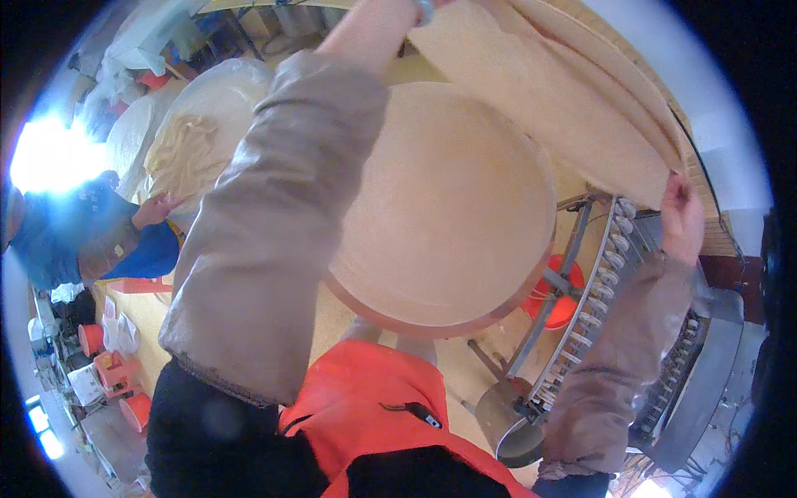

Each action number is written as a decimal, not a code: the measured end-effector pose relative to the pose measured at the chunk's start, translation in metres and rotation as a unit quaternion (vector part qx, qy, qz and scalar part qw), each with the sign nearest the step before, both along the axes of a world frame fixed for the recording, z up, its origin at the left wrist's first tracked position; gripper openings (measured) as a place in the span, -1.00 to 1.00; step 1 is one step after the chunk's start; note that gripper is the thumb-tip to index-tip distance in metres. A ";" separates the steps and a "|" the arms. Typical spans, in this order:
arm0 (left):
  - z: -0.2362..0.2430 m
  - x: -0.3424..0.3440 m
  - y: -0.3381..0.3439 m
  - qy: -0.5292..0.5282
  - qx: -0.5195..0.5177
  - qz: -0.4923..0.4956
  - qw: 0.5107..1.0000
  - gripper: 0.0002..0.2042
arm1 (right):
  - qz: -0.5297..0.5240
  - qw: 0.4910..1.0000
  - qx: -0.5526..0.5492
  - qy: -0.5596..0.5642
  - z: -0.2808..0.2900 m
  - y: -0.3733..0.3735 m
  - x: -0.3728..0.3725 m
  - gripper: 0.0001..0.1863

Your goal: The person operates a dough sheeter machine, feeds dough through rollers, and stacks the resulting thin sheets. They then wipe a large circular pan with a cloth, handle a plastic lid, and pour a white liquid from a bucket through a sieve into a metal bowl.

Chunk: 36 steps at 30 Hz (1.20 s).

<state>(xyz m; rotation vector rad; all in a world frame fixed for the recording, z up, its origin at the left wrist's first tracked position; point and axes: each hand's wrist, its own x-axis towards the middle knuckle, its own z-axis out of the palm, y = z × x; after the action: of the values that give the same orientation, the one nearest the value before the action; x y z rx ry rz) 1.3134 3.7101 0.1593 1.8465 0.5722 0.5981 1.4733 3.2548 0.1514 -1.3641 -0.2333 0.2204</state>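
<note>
A long beige sheet (548, 100) with a folded edge stretches diagonally across the upper right. My right hand (679, 207) pinches its lower right end. My left arm reaches up to the top edge; my left hand (425, 7) is at the sheet's upper left end, mostly cut off, so its fingers cannot be made out. Below the sheet, between my arms, lies a large round beige surface (440, 207) with a reddish-brown rim.
A machine with a row of white rollers (594, 303) stands at the right, beside a red bucket (563, 307) and a metal pot (510, 432). At left, a co-worker's hand (154, 212) is near a round tray with pale crumpled material (184, 145). Red stools (116, 373) stand behind.
</note>
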 end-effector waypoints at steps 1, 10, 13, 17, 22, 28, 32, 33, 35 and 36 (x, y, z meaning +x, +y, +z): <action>0.008 -0.020 0.003 0.114 0.333 -0.003 0.936 -0.78 | -0.020 0.954 -0.251 -0.165 0.011 -0.007 -0.026 -0.77; -0.171 -0.205 -0.062 -0.143 -0.274 0.022 0.951 -0.57 | -0.004 0.919 -0.316 -0.235 -0.114 -0.018 -0.237 -0.60; -0.275 -0.236 -0.067 -0.053 -0.324 0.044 0.944 -0.51 | -0.018 0.988 -0.145 0.049 -0.214 -0.009 -0.265 -0.53; -0.396 -0.275 -0.082 0.121 -0.298 0.086 0.943 -0.41 | -0.028 0.953 -0.090 0.288 -0.337 -0.008 -0.296 -0.46; -0.450 -0.303 -0.081 0.143 -0.322 0.136 0.926 -0.34 | -0.041 0.934 -0.041 0.352 -0.403 -0.014 -0.319 -0.61; -0.456 -0.297 -0.066 0.188 -0.238 0.202 0.931 -0.39 | -0.049 0.926 -0.087 0.365 -0.412 -0.008 -0.339 -0.70; -0.461 -0.286 -0.072 0.258 -0.201 0.293 0.898 -0.41 | -0.046 0.904 -0.070 0.418 -0.424 -0.008 -0.347 -0.75; -0.460 -0.283 -0.074 0.268 -0.243 0.314 0.878 -0.39 | -0.031 0.895 -0.078 0.438 -0.427 -0.010 -0.347 -0.77; -0.457 -0.277 -0.074 0.280 -0.217 0.339 0.872 -0.45 | -0.027 0.882 -0.083 0.462 -0.432 -0.015 -0.347 -0.79; -0.453 -0.273 -0.074 0.292 -0.208 0.354 0.864 -0.48 | -0.038 0.879 -0.081 0.468 -0.434 -0.018 -0.347 -0.80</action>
<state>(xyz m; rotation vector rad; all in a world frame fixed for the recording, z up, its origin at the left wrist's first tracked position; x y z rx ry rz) 1.0401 3.6357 -0.2942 1.3455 1.6916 0.3170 1.1264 3.2373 -0.2828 -1.2816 0.6646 0.8165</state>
